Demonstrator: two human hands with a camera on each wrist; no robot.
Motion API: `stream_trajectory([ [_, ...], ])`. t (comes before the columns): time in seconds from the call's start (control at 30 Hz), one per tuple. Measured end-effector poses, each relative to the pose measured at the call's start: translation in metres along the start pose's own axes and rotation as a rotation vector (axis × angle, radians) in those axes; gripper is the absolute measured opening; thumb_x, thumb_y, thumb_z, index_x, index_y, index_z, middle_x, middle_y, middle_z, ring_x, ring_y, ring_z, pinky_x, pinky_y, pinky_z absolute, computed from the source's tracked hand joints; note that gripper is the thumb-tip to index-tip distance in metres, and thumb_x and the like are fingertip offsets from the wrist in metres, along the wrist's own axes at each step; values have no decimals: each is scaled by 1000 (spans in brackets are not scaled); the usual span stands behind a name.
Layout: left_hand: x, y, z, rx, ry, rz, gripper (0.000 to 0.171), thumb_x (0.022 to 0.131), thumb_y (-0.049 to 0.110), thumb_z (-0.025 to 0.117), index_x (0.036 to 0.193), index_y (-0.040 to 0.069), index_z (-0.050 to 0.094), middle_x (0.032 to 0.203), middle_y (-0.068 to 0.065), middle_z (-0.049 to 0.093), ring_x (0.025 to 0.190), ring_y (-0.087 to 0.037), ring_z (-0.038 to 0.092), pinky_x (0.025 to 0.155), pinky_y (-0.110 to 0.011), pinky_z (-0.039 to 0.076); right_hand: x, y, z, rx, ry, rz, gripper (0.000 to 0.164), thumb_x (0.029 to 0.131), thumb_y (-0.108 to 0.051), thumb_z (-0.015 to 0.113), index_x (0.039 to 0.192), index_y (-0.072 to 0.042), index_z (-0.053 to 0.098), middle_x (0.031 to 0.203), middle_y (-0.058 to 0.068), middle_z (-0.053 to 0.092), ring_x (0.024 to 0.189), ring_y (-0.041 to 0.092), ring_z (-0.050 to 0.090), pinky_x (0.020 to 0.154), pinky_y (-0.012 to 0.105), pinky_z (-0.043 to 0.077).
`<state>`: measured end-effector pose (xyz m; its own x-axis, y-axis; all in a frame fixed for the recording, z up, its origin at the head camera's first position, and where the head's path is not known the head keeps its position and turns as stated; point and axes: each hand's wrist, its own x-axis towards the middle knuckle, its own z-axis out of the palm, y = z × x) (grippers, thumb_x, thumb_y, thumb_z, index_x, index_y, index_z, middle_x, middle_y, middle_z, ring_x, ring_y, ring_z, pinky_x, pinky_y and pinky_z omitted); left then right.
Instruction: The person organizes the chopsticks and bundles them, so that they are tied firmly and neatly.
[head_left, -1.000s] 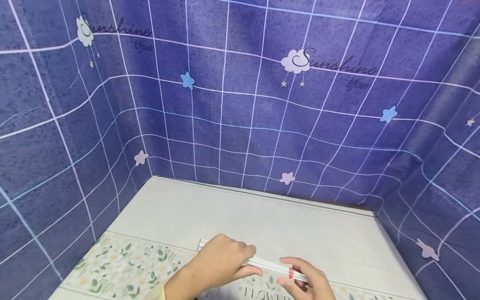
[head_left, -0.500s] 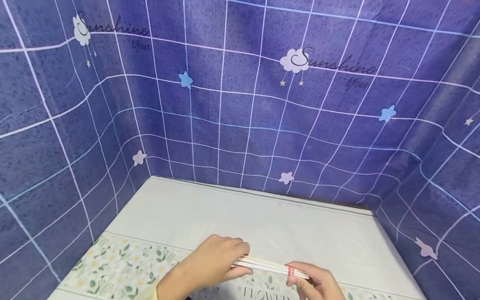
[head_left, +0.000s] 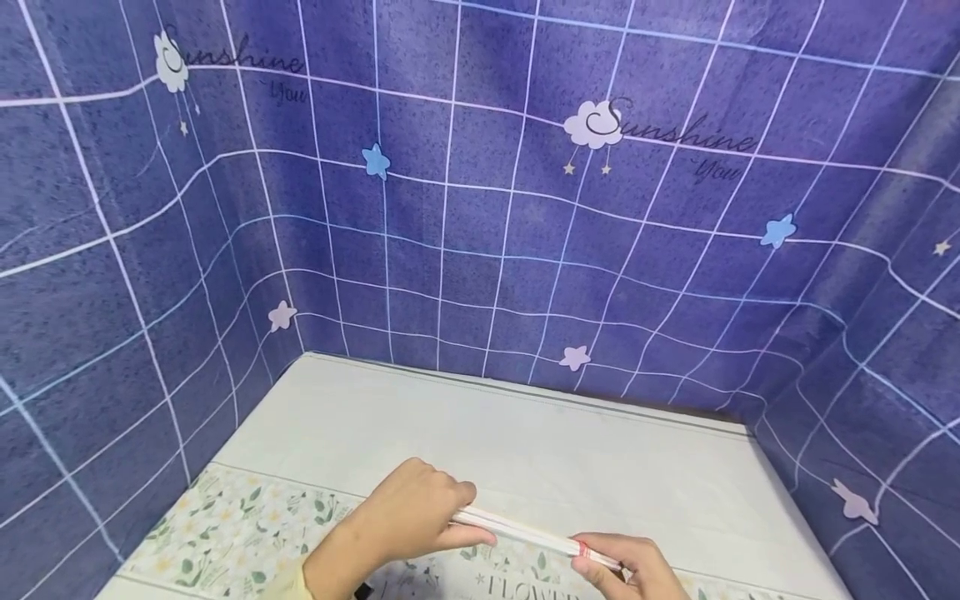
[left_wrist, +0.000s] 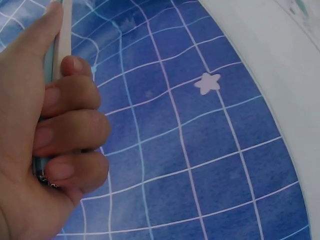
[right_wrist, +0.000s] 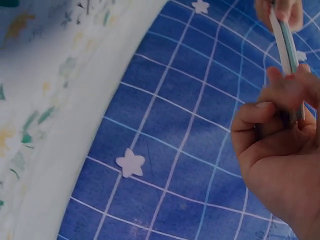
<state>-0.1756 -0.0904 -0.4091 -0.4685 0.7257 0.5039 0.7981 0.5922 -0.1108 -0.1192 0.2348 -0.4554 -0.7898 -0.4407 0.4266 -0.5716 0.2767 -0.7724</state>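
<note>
A slim bundle of long white and pale teal sticks (head_left: 517, 532) is held between both hands low in the head view, above the table. Near its right end a red band (head_left: 583, 550) wraps round it. My left hand (head_left: 420, 512) grips the other end; in the left wrist view, the curled fingers (left_wrist: 75, 132) wrap round the sticks and hide most of that end. With thumb and fingers, my right hand (head_left: 633, 567) pinches the bundle at the red band. The right wrist view shows the same hand (right_wrist: 280, 155) covering the tip.
Under the hands lies a white table cover (head_left: 450, 425) with a floral strip (head_left: 240, 525) and printed lettering. Purple-blue grid curtains (head_left: 480, 208) with stars and clouds close off the back and both sides. A small black object (head_left: 363, 591) shows at the bottom edge.
My left hand has slid left and slightly down along the bundle, covering the end that stuck out behind it. My right thumb and fingers, apart a second ago, now pinch at the red band.
</note>
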Motion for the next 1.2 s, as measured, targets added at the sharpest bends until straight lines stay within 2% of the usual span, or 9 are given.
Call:
stream_trajectory([
  [0.13,2,3,1,35,-4,5,59,90,72,68,63,27,41,58,20,19,53,4,9,48,-14,12,2,1,6,51,-20,40,31,101,4,63,129,-2,74,104,12,82,74,-8,64,58,22,57],
  [0.23,1,4,4,36,-18,-1,59,91,72,65,63,27,42,57,19,20,52,4,10,47,-14,13,5,1,7,-31,-32,22,31,99,0,68,129,-3,74,110,20,79,94,4,76,74,25,62],
  [0.43,-3,4,10,-2,-17,-14,59,92,73,65,62,27,42,55,20,21,52,5,10,47,-13,14,9,-3,5,-233,-31,1,34,94,-14,78,128,-10,76,105,9,82,91,0,75,74,17,59],
  [0.53,-7,4,11,-25,-1,-17,60,92,71,66,60,27,40,56,20,17,53,5,6,47,-12,11,6,-7,0,-247,-3,-8,33,93,-13,79,126,-9,75,86,-6,80,74,-13,63,63,14,54],
  [0.63,-10,2,8,-32,6,-26,61,92,70,66,60,27,37,58,20,14,56,6,3,47,-12,10,2,-10,-6,-231,14,-42,25,93,-7,77,116,-16,73,73,-16,65,64,-18,49,54,15,48],
  [0.8,-7,0,3,-18,13,-16,63,92,71,65,60,27,34,60,19,11,58,5,1,49,-13,7,1,-8,-10,-336,23,-183,30,93,-3,77,111,-27,72,79,-19,54,69,-17,41,56,9,41],
  [0.97,-3,1,0,-55,-19,-22,64,94,70,62,61,26,30,61,19,8,58,4,0,48,-13,7,6,-4,-5,-508,94,-332,27,87,-11,83,112,-19,79,70,-20,51,68,-21,30,61,1,34],
  [1.03,-2,2,-1,-66,-27,-18,64,93,70,63,61,26,31,60,19,9,57,5,0,48,-12,8,7,-3,-1,-551,108,-357,28,86,-18,85,114,-15,81,66,-21,54,68,-22,28,62,2,34],
  [1.2,-3,6,0,-53,-21,12,64,90,70,68,58,26,35,56,20,12,56,6,1,47,-11,10,8,-2,7,-656,111,-348,38,88,-38,83,122,-21,80,49,-17,37,63,-21,15,55,2,28],
])
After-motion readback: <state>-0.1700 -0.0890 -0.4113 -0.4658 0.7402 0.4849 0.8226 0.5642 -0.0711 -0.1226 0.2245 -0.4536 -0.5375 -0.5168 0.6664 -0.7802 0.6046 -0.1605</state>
